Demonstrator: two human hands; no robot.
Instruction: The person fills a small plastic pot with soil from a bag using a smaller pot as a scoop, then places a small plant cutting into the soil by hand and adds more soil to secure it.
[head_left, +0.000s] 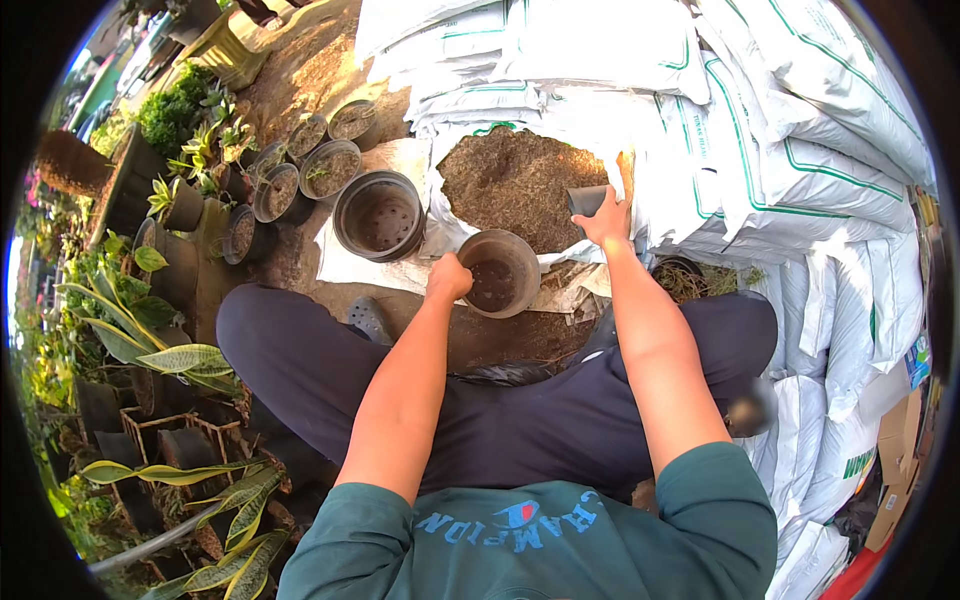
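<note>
My left hand (450, 277) grips the rim of an empty plastic plant pot (529, 274), tilted so that its bottom with drain holes shows. At the right edge of an opened white sack, my right hand (609, 217) holds a dark scoop-like piece (587, 201); its full shape is hidden. Brown, loose potting mix (517, 180) fills the sack's opening. Left of the sack stands a stack of empty black pots (379, 216) on a white sheet (337, 259).
Several small pots with soil and seedlings (330, 169) stand at the upper left. Potted plants (180, 360) line the left side. Stacked white sacks (795, 172) rise behind and to the right. A pot with dry plant matter (679, 279) is by my right knee.
</note>
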